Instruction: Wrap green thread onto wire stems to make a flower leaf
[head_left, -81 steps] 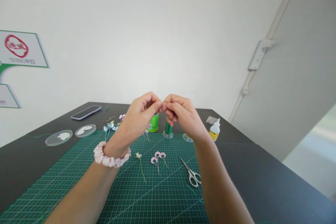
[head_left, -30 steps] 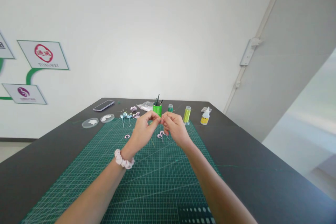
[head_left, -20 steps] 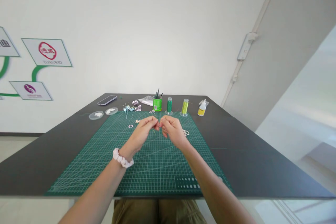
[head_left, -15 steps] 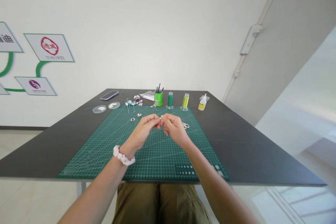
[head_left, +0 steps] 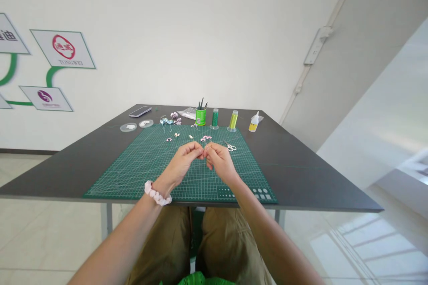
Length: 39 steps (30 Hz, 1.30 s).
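Observation:
My left hand (head_left: 186,158) is closed in a pinch, a pale scrunchie (head_left: 157,193) around its wrist. Its fingertips meet those of my right hand (head_left: 219,158), also pinched, above the green cutting mat (head_left: 140,171). Just beyond the fingertips shows a cluster of small pink-and-white flowers (head_left: 206,138), whose thin stems run down into the fingers; the gripped part is hidden. White-handled scissors (head_left: 230,147) lie right of my right hand. On the mat beyond my left hand are a small white flower (head_left: 191,137), a pale petal piece (head_left: 177,135) and a ring-shaped piece (head_left: 169,140).
Behind stand a green can of tools (head_left: 200,117), a green thread spool (head_left: 215,118), a yellow-green spool (head_left: 233,121) and a glue bottle (head_left: 254,124). Blue and pink flowers (head_left: 170,121), two shallow dishes (head_left: 128,128) and a phone (head_left: 140,111) are at the back left.
The view has tilted down, so the table sits higher in the picture. The flower cluster and the small white flower now show past my hands, which stay pinched together.

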Motion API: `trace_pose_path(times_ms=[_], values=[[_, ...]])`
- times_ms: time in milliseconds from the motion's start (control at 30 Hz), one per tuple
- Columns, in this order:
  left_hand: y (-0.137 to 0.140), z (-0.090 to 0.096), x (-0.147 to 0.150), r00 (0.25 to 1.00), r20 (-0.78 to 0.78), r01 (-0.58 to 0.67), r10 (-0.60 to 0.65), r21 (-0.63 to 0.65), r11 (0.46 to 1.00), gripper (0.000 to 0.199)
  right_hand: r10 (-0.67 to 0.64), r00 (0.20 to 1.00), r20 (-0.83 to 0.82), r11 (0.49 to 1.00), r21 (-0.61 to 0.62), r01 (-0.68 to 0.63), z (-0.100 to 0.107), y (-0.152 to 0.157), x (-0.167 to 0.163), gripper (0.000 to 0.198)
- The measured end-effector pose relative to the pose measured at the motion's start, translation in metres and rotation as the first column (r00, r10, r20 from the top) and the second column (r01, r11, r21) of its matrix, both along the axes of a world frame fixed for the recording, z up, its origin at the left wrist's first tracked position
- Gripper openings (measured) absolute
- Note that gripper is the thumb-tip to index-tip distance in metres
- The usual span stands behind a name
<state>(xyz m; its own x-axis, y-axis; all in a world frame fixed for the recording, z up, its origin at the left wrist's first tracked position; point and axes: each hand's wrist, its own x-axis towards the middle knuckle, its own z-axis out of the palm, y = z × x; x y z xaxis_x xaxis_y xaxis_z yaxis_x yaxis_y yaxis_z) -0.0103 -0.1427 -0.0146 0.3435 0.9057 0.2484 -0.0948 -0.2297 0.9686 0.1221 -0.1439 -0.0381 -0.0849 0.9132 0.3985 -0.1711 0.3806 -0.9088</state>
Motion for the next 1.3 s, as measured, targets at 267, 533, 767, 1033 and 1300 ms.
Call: trace_pose_path(times_ms=[267, 533, 767, 1033, 1300], values=[[-0.029, 0.003, -0.009, 0.983, -0.133, -0.092, 0.127, 0.245, 0.965, 0.02, 0.014, 0.995, -0.099, 0.999, -0.044, -0.019, 0.011, -0.031, -0.013, 0.028], [-0.052, 0.01, -0.008, 0.937, -0.216, -0.167, 0.276, 0.415, 0.894, 0.021, -0.002, 0.986, -0.167, 0.998, -0.061, -0.009, 0.02, -0.05, -0.018, 0.028], [-0.076, 0.003, -0.007, 0.904, -0.25, -0.195, 0.348, 0.484, 0.853, 0.019, -0.041, 0.981, -0.19, 0.997, -0.072, 0.027, 0.015, -0.076, -0.019, 0.027], [-0.112, 0.003, -0.016, 0.96, -0.141, -0.171, 0.242, 0.391, 0.904, 0.02, -0.055, 0.994, -0.096, 0.998, -0.004, 0.055, 0.016, -0.113, -0.026, 0.027], [-0.148, 0.008, -0.031, 0.997, 0.046, -0.075, 0.068, 0.185, 0.98, 0.02, -0.016, 1.0, -0.005, 0.993, 0.119, 0.016, 0.013, -0.146, -0.035, 0.03]])
